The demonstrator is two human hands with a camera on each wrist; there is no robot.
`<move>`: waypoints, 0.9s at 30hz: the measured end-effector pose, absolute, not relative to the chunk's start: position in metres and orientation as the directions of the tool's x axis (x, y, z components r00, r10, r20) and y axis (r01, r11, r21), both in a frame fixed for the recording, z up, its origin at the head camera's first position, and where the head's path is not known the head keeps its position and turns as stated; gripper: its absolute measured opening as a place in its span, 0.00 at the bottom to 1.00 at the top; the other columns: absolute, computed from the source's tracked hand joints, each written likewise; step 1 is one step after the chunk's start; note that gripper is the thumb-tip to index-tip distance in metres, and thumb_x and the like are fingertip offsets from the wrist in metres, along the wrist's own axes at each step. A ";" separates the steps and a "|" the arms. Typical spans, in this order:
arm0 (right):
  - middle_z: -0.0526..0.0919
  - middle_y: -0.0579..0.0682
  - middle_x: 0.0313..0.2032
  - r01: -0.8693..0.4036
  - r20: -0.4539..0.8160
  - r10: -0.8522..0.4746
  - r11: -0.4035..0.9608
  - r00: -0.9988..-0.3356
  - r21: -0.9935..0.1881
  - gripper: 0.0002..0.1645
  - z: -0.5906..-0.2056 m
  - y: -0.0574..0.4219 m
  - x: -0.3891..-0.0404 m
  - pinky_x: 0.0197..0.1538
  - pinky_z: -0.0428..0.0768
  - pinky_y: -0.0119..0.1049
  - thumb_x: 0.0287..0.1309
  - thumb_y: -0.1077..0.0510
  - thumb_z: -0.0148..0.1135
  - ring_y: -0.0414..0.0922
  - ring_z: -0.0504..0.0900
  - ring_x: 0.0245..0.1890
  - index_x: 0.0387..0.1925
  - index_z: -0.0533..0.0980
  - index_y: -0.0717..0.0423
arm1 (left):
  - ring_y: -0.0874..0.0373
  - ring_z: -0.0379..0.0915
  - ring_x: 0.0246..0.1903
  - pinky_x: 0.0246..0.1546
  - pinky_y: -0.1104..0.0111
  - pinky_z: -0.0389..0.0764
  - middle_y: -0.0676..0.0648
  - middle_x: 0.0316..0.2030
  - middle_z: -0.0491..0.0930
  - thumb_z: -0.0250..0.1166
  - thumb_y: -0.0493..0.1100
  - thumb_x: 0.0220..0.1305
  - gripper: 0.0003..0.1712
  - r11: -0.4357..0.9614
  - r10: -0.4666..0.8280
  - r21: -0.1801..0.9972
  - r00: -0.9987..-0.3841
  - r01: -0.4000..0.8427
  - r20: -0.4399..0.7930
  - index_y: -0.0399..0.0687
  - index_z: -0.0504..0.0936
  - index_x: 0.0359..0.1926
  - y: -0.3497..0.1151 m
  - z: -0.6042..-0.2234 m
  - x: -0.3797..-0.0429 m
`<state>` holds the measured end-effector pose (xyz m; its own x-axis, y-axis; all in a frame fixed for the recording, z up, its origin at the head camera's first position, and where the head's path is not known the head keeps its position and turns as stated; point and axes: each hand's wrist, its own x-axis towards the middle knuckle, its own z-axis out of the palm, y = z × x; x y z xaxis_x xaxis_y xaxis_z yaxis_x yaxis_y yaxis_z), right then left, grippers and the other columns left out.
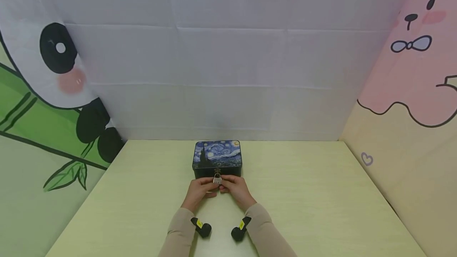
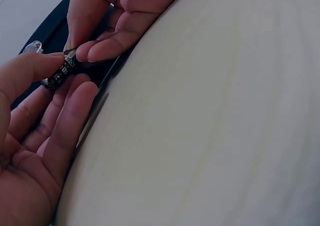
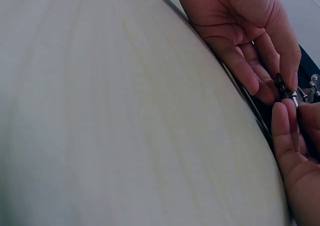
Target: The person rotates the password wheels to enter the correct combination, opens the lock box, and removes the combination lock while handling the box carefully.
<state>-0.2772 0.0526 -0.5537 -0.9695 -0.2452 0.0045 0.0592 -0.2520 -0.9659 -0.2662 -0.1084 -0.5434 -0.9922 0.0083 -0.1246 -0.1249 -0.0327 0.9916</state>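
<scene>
A dark tin box (image 1: 217,154) with a blue swirling night-sky picture on its lid stands on the table, lid down. At its front hangs a small silver combination padlock (image 1: 217,179) on the clasp (image 1: 217,171). My left hand (image 1: 200,192) pinches the padlock from the left, thumb and fingers on its body. From the right, my right hand (image 1: 238,190) pinches it too. Number dials (image 2: 63,68) show between the fingertips in the left wrist view. The right wrist view has the padlock (image 3: 287,92) partly hidden by both hands.
The box and both hands are near the middle of the pale wooden table (image 1: 314,193). A white cloth backdrop (image 1: 228,58) rises behind the table's far edge. Walls with cartoon animals flank it. Each sleeve carries a black strap-on device (image 1: 202,228).
</scene>
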 end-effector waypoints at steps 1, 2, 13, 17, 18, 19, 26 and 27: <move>0.86 0.60 0.40 0.062 0.002 -0.246 -0.253 -0.969 -0.965 0.18 -0.554 0.053 -0.277 0.37 0.87 0.31 0.66 0.70 0.58 0.38 0.83 0.28 0.54 0.74 0.81 | 0.55 0.83 0.35 0.36 0.59 0.89 0.35 0.42 0.84 0.65 0.26 0.62 0.17 -0.035 0.011 0.992 -0.992 -0.123 -0.122 0.21 0.80 0.52 -0.109 -0.543 -0.266; 0.86 0.60 0.40 0.057 0.007 -0.247 -0.251 -0.969 -0.966 0.18 -0.554 0.053 -0.277 0.37 0.87 0.31 0.66 0.70 0.58 0.38 0.83 0.28 0.54 0.74 0.81 | 0.54 0.83 0.35 0.36 0.60 0.89 0.35 0.42 0.84 0.65 0.26 0.61 0.18 -0.039 0.016 0.992 -0.993 -0.121 -0.121 0.21 0.79 0.52 -0.109 -0.543 -0.266; 0.85 0.61 0.40 0.047 0.011 -0.234 -0.238 -0.972 -0.970 0.18 -0.553 0.052 -0.276 0.37 0.87 0.32 0.65 0.71 0.58 0.38 0.83 0.28 0.53 0.75 0.81 | 0.54 0.84 0.35 0.35 0.61 0.89 0.32 0.44 0.84 0.66 0.24 0.60 0.22 -0.065 0.058 0.991 -0.992 -0.113 -0.110 0.18 0.75 0.55 -0.111 -0.544 -0.264; 0.86 0.61 0.40 0.045 0.010 -0.229 -0.235 -0.973 -0.971 0.18 -0.553 0.052 -0.276 0.37 0.87 0.32 0.65 0.71 0.59 0.39 0.83 0.28 0.53 0.75 0.81 | 0.53 0.84 0.35 0.36 0.60 0.89 0.32 0.43 0.84 0.66 0.24 0.60 0.22 -0.072 0.053 0.991 -0.992 -0.114 -0.110 0.17 0.75 0.55 -0.111 -0.545 -0.264; 0.86 0.61 0.40 0.052 0.003 -0.228 -0.236 -0.974 -0.970 0.18 -0.553 0.052 -0.276 0.37 0.87 0.32 0.65 0.70 0.59 0.39 0.83 0.28 0.53 0.75 0.81 | 0.53 0.84 0.35 0.36 0.59 0.89 0.31 0.44 0.83 0.66 0.24 0.60 0.22 -0.074 0.051 0.991 -0.993 -0.112 -0.109 0.17 0.75 0.55 -0.111 -0.544 -0.264; 0.86 0.61 0.40 0.057 -0.002 -0.226 -0.235 -0.974 -0.970 0.18 -0.552 0.052 -0.275 0.37 0.87 0.32 0.65 0.70 0.59 0.38 0.83 0.28 0.53 0.75 0.80 | 0.53 0.84 0.35 0.36 0.59 0.89 0.31 0.44 0.83 0.65 0.24 0.60 0.22 -0.076 0.050 0.991 -0.993 -0.113 -0.110 0.17 0.75 0.55 -0.111 -0.545 -0.264; 0.86 0.63 0.40 0.010 0.049 -0.236 -0.242 -0.971 -0.970 0.18 -0.549 0.054 -0.272 0.39 0.88 0.36 0.65 0.67 0.61 0.39 0.83 0.29 0.51 0.76 0.80 | 0.51 0.85 0.36 0.36 0.59 0.89 0.30 0.44 0.83 0.65 0.24 0.61 0.21 -0.064 0.043 0.991 -0.993 -0.114 -0.112 0.18 0.75 0.55 -0.111 -0.543 -0.263; 0.86 0.61 0.39 -0.024 0.089 -0.244 -0.256 -0.966 -0.966 0.18 -0.556 0.054 -0.276 0.37 0.88 0.35 0.65 0.65 0.62 0.39 0.84 0.29 0.51 0.78 0.77 | 0.52 0.85 0.35 0.35 0.60 0.89 0.31 0.44 0.83 0.65 0.25 0.61 0.21 -0.062 0.044 0.992 -0.993 -0.113 -0.111 0.18 0.75 0.56 -0.111 -0.542 -0.263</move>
